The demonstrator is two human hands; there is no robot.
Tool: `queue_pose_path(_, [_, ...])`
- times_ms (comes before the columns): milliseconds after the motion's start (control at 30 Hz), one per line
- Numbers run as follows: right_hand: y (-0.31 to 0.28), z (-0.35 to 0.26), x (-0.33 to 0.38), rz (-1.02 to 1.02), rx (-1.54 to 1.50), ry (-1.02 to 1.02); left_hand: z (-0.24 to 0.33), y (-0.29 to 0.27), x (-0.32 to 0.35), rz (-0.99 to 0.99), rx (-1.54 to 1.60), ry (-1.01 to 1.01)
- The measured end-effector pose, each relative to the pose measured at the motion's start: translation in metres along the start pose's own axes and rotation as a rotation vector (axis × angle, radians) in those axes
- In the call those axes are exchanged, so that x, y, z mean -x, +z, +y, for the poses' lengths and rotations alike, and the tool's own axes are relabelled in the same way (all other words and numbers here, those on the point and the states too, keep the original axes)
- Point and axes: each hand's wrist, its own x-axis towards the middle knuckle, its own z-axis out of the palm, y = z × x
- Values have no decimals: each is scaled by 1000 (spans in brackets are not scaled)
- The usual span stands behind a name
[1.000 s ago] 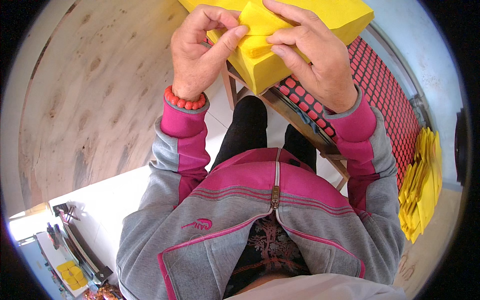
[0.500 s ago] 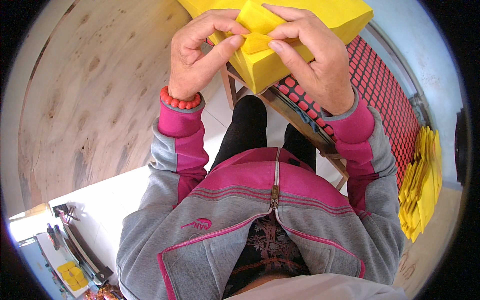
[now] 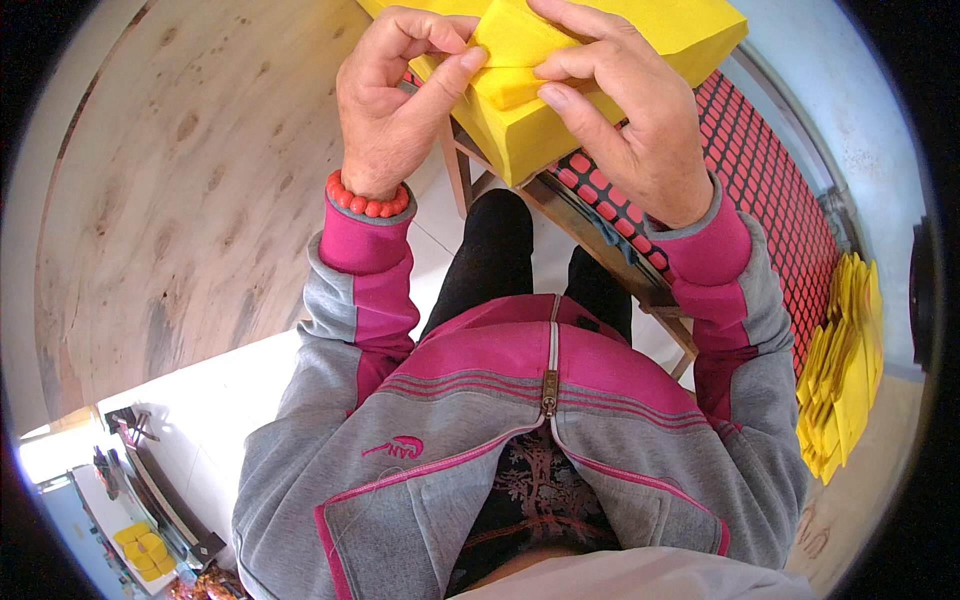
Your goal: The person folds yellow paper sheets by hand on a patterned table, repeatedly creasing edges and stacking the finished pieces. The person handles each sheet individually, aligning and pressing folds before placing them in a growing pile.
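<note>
- Two bare hands meet at the yellow flap [image 3: 515, 38]: the left hand [image 3: 392, 115] pinches its left edge between thumb and forefinger.
- The right hand [image 3: 640, 125] sets fingers and thumb on the flap's right side, tips close together; whether they grip it I cannot tell.
- The flap lies at the near end of the yellow block [image 3: 545, 135], between the hands; any join is hidden.
- Its point aims away from the person; its crease runs roughly left to right. Fingers cover too much to settle its long axis.
- Likely risks: uneven pulls could skew the crease, an early release could let springy material open, and hard pressing could dent the block.
- Below is the red-and-black surface [image 3: 740, 150]; farther right, a yellow stack [image 3: 840, 370].
</note>
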Motion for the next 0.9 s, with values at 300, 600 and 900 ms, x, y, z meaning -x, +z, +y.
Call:
queue_pose_path(300, [1, -2, 0, -11, -75, 83, 16, -6, -6, -227, -180, 112])
queue_pose_path(600, [-2, -8, 0, -2, -137, 161, 14, -5, -8, -187, -175, 145])
queue_pose_path(900, [1, -5, 5, -14, -106, 211, 17, 0, -6, -134, -154, 55])
